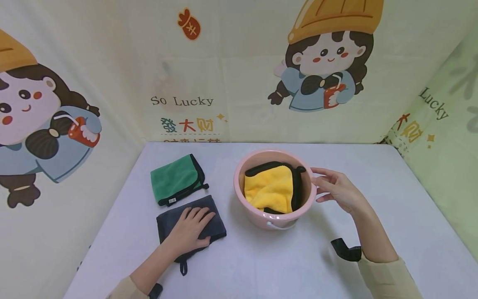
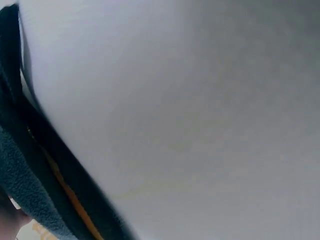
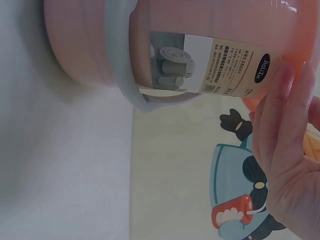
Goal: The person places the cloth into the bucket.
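My left hand (image 1: 190,230) rests on a folded dark navy towel (image 1: 216,222), fingers spread loosely over its top. In the left wrist view the towel's edge (image 2: 30,165) shows layered folds with a strip of orange, and only a sliver of the hand is visible. At the right side of a pink bucket (image 1: 257,216), my right hand (image 1: 341,191) touches the wall just below the rim with extended fingers. Inside the bucket lies a yellow towel (image 1: 270,187) with black trim. The right wrist view shows straight fingers against the bucket beside a printed label (image 3: 225,65).
A folded green towel (image 1: 173,180) with black edging lies behind the navy one. The bucket's pale handle (image 1: 280,226) hangs down its front. A printed curtain (image 1: 246,83) stands behind the white table (image 1: 254,265). A black wrist mount (image 1: 345,250) juts from the right forearm.
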### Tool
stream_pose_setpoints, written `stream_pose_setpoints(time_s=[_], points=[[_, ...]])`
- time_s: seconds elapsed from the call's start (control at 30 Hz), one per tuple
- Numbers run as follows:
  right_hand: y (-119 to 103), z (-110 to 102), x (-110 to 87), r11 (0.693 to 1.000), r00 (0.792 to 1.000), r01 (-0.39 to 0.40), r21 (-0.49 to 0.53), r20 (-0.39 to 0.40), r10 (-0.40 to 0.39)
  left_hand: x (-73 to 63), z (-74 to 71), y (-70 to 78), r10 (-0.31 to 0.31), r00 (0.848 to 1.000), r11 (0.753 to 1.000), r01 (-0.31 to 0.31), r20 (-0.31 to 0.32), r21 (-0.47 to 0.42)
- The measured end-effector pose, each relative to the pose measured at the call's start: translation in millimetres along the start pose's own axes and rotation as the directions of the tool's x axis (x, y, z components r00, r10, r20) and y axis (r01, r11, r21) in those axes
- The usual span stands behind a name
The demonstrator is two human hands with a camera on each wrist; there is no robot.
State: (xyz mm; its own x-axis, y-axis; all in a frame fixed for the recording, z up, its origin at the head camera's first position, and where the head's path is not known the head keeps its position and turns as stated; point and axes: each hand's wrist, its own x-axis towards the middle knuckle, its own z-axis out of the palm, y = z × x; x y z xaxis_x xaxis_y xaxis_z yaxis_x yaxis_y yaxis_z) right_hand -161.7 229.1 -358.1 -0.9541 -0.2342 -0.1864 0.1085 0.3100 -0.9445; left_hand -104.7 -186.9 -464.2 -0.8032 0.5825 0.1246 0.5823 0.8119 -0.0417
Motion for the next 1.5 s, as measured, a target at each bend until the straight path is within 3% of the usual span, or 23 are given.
stream_pose_setpoints(time_s=[0.43, 0.97, 1.17, 1.5], points=[[1, 0, 0.5, 1.0, 1.0, 0.001, 0.0, -0.001, -0.001, 3.5, 9.8, -1.9, 0.018, 1.0, 0.999, -0.018, -0.019, 0.035], [4, 0, 0.9, 1.0, 1.0, 0.006, -0.004, 0.0, -0.006, 8.7, 10.8, -3.1, 0.013, 1.0, 1.0, -0.013, 0.019, 0.008], [4, 0, 0.7, 1.0, 1.0, 0.005, -0.004, 0.0, -0.005, 7.8, 9.2, -3.4, 0.01, 1.0, 1.0, -0.01, -0.01, 0.027], [1, 1, -0.1, 1.0, 1.0, 0.004, 0.005, 0.002, -0.004, 4.9, -1.7, -2.1, 0.003, 0.993, 0.999, 0.004, -0.116, 0.054]])
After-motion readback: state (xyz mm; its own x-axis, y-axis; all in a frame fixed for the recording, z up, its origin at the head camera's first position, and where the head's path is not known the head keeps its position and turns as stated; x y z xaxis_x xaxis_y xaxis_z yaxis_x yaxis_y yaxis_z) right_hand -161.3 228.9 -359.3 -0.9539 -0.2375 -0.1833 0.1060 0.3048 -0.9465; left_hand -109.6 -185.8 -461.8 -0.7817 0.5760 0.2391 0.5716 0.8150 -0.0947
